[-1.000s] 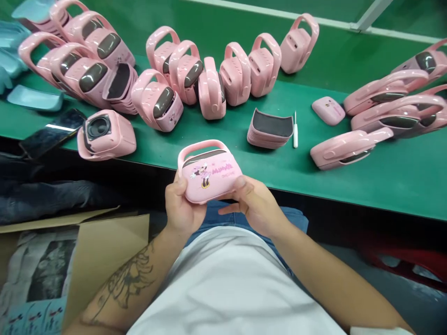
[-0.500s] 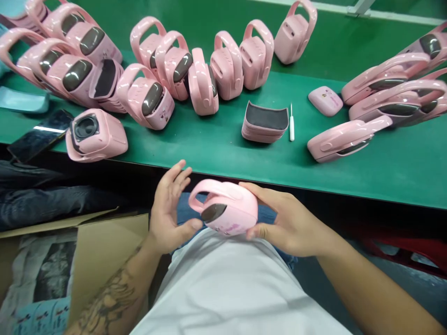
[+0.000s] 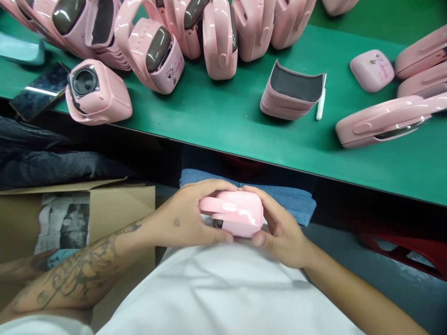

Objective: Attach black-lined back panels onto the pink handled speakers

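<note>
Both my hands hold a pink plastic handled speaker [image 3: 237,214] low over my lap, its handle turned to the left. My left hand [image 3: 188,214] wraps over its left end, and my right hand [image 3: 275,228] grips its right end. Beyond the table edge stand several similar pink speakers [image 3: 220,42]. A pink speaker housing with a black driver showing [image 3: 96,93] lies nearest my hands. Farther right are a stack of pink shells with dark panels [image 3: 289,90], a white-handled small screwdriver [image 3: 320,97] and a small pink part [image 3: 372,70].
The green-topped workbench [image 3: 216,121] runs across the view with its front edge just beyond my hands. A smartphone [image 3: 40,90] lies at its left, and pale blue pieces [image 3: 21,49] sit behind it. A cardboard box [image 3: 122,209] stands below left, and something red [image 3: 401,246] lies below right.
The speaker has turned in my hands, its handle now pointing left. My left hand has closed over it, and the view has tipped down, so the table sits higher.
</note>
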Motion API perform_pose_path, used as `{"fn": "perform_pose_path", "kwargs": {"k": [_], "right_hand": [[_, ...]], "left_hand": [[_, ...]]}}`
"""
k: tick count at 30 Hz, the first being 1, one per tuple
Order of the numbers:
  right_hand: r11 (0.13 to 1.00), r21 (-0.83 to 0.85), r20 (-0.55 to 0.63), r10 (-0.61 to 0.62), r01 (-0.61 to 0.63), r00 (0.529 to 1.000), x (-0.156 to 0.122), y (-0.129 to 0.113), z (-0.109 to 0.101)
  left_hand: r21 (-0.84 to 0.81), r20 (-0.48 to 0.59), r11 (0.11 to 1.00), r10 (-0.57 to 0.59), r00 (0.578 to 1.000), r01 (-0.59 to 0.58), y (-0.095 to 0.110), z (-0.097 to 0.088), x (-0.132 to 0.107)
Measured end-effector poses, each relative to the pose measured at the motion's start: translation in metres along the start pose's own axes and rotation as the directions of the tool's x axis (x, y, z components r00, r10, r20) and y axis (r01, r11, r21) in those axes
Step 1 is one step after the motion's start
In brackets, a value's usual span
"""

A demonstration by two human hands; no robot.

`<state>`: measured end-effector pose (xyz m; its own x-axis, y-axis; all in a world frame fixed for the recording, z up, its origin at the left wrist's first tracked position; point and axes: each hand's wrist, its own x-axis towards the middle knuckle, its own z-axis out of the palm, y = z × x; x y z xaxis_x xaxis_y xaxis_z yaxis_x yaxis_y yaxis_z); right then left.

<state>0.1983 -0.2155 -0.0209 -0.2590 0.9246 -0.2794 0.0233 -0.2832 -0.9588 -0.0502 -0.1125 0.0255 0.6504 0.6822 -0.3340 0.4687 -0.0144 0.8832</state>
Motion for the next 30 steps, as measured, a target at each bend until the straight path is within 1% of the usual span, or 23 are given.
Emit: {"fn": "perform_pose_path", "kwargs": {"k": [3,5,8,13,16,18,20,22,24,25,27,29,30], "right_hand": [[0.995,0.098,0.0,0.038,-0.038,0.999,-0.001,0.002,0.008],[0.992,0.116,-0.01,0.048,-0.046,0.999,-0.001,0.002,0.009],[0.993,0.112,-0.019,0.043,-0.04,0.999,-0.001,-0.001,0.01],[0.995,0.096,-0.033,0.024,-0.021,0.999,-0.004,-0.006,0.011],[0.998,0.068,-0.054,0.019,-0.015,0.998,-0.004,-0.004,0.011],[0.996,0.08,-0.061,0.047,-0.042,0.997,-0.003,0.002,0.008],[0.988,0.138,-0.067,0.084,-0.074,0.994,-0.002,0.01,0.004],[0.975,0.205,-0.108,0.104,-0.081,0.989,-0.002,0.019,-0.001],[0.968,0.248,-0.184,0.095,-0.047,0.978,-0.002,0.029,-0.003],[0.963,0.268,-0.223,0.089,-0.027,0.971,-0.002,0.034,-0.003],[0.951,0.309,-0.271,0.081,0.007,0.959,-0.002,0.041,-0.002],[0.951,0.306,-0.315,0.058,0.044,0.947,-0.004,0.044,-0.004],[0.965,0.255,-0.33,0.029,0.06,0.944,-0.004,0.042,-0.007]], "left_hand": [[0.03,-0.044,1.0,0.0,0.999,0.001,-0.001,0.003,-0.005],[0.052,-0.032,0.999,0.006,0.999,-0.005,0.001,0.006,-0.006],[0.056,-0.008,0.997,0.046,0.999,-0.046,0.007,0.008,-0.006],[-0.037,-0.041,0.996,0.084,0.996,-0.085,0.012,0.018,-0.009],[-0.082,-0.066,0.991,0.1,0.993,-0.105,0.011,0.024,-0.008],[-0.074,-0.036,0.995,0.069,0.997,-0.071,0.011,0.023,-0.003],[-0.056,0.029,0.998,-0.014,0.999,0.015,0.01,0.02,0.003],[-0.073,0.034,0.994,-0.084,0.996,0.086,0.007,0.017,0.01],[-0.162,0.003,0.982,-0.096,0.995,0.095,0.0,0.019,0.018],[-0.218,0.009,0.972,-0.081,0.997,0.081,-0.004,0.023,0.022],[-0.312,0.069,0.949,-0.033,0.997,0.053,-0.01,0.033,0.028],[-0.339,0.108,0.94,0.012,0.994,0.025,-0.011,0.041,0.033],[-0.322,0.113,0.947,0.032,0.993,0.006,-0.008,0.042,0.034]]}}
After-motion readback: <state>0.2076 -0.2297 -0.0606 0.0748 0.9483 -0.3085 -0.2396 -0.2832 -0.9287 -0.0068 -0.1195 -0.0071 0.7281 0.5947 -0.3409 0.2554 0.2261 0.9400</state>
